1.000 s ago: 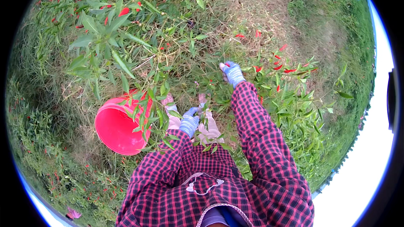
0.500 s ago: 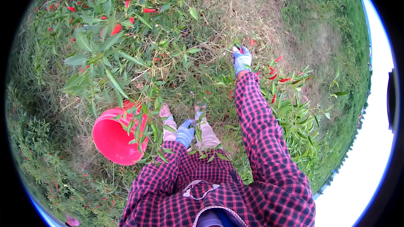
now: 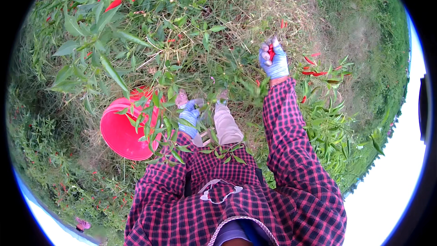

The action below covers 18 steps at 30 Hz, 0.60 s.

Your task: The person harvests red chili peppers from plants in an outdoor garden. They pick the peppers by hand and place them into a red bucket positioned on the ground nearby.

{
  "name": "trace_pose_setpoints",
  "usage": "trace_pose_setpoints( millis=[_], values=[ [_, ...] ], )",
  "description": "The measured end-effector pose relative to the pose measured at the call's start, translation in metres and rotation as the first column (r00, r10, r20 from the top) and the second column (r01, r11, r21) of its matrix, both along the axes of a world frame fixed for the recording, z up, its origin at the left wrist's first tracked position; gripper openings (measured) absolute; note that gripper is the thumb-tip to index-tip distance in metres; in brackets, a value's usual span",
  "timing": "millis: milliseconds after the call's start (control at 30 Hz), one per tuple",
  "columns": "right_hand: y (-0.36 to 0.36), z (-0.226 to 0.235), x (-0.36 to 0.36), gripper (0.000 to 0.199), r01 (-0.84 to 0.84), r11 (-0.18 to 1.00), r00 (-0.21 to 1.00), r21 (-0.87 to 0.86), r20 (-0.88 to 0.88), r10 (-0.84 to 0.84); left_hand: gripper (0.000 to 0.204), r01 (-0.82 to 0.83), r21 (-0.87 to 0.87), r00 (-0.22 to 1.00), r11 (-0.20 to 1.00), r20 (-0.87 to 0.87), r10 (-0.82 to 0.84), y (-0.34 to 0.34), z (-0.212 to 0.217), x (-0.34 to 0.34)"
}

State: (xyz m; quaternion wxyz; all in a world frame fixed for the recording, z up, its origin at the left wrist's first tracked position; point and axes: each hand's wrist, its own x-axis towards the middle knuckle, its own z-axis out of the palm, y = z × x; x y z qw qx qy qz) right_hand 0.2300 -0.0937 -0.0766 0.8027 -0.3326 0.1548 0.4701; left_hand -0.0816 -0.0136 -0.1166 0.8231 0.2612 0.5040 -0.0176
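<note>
My right hand (image 3: 274, 60), in a blue and grey work glove, reaches forward over the dry grass. Its fingers are curled around several red chili peppers (image 3: 271, 52), which show between fingers and palm. Just right of it, more red chilies (image 3: 314, 73) hang on a leafy pepper plant (image 3: 325, 123). My left hand (image 3: 189, 117), gloved alike, is held low near my legs with the fingers curled; what they hold, if anything, is hidden. A pink-red bucket (image 3: 119, 132) stands left of that hand, partly covered by leafy stems.
A tall pepper plant (image 3: 102, 36) with red fruit rises at the left, its branches reaching over the bucket's rim. Dry straw (image 3: 259, 4) covers the ground ahead. My shoes and pale trouser legs (image 3: 226, 123) are below, among weeds. A green field (image 3: 378, 64) runs along the right.
My right hand has moved a little forward and right and turned, so the red chilies in it now show. My left hand has shifted slightly forward and left. The whole view has shifted.
</note>
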Motion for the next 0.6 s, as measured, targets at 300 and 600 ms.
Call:
trace_pose_setpoints(
  millis=[300, 600],
  values=[
    [-0.064, -0.096, -0.102, 0.024, -0.180, -0.100, 0.351, -0.979, -0.159, 0.923, 0.035, -0.333, -0.072, 0.935, 0.940, 0.099, 0.339, 0.079, 0.005, 0.055],
    [-0.084, -0.224, -0.095, 0.056, 0.024, -0.255, 0.132, -0.967, -0.250, 0.959, 0.036, -0.298, -0.141, 0.913, 0.944, 0.246, 0.325, 0.067, 0.012, 0.063]
  ],
)
